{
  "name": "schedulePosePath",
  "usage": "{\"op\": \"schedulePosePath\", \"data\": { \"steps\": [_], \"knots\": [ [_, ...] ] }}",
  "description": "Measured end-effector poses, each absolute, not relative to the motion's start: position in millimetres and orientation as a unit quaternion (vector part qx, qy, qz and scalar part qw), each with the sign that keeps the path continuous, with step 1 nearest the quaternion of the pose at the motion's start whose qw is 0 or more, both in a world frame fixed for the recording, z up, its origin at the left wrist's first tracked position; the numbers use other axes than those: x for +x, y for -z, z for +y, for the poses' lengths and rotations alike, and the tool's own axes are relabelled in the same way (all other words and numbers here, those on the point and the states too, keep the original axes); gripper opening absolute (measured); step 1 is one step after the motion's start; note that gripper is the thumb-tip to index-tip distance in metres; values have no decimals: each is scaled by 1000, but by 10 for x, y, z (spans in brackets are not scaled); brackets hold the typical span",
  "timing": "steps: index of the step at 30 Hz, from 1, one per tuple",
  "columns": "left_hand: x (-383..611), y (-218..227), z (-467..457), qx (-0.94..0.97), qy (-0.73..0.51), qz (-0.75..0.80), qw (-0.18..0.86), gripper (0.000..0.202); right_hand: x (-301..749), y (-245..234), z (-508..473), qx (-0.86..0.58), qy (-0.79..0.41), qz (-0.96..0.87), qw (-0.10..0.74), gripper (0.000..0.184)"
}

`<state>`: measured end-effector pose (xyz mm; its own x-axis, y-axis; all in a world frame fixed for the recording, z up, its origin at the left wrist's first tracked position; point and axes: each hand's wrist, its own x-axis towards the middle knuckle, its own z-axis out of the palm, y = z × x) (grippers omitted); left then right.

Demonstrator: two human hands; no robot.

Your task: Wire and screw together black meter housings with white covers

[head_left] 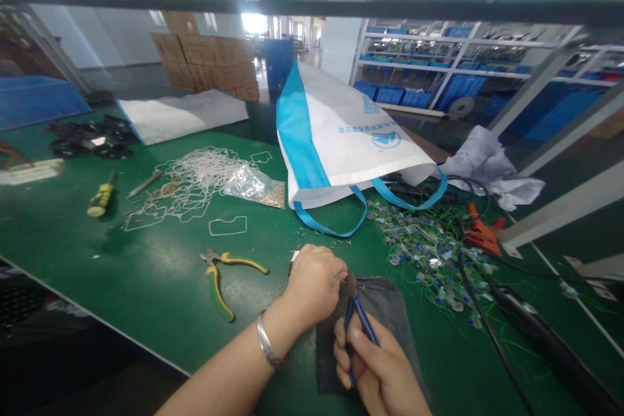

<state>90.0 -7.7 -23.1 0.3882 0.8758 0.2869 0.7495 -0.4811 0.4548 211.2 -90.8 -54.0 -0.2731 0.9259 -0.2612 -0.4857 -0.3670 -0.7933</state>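
My right hand (377,367) grips blue-handled pliers (358,312), jaws pointing up toward my left hand. My left hand (314,283), with a metal bracelet on the wrist, is closed around a small part held at the plier jaws; the part itself is mostly hidden by the fingers. Both hands work above a dark grey cloth pad (385,312) lying on the green table (146,286).
Yellow-green pliers (221,276) lie left of my hands. A white-and-blue bag (341,136) stands behind, a pile of small blue-and-clear parts with green wires (429,250) to the right, black cables (492,331), an orange tool (480,231), white wire shapes (195,185), a yellow screwdriver (101,198).
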Motion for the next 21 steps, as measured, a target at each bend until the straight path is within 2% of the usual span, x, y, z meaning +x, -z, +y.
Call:
{"op": "schedulePosePath", "data": {
  "steps": [11, 16, 21],
  "knots": [
    [906, 233, -87, 828, -252, 489, 105, 16, 2255, 668, -804, -429, -665, -447, 417, 38],
    [919, 267, -79, 827, -266, 486, 95, 16, 2149, 643, -829, -444, -678, -372, 452, 39],
    [926, 286, -82, 824, -273, 487, 98, 15, 2137, 619, -854, -360, -754, -254, 488, 37]
  ]
}}
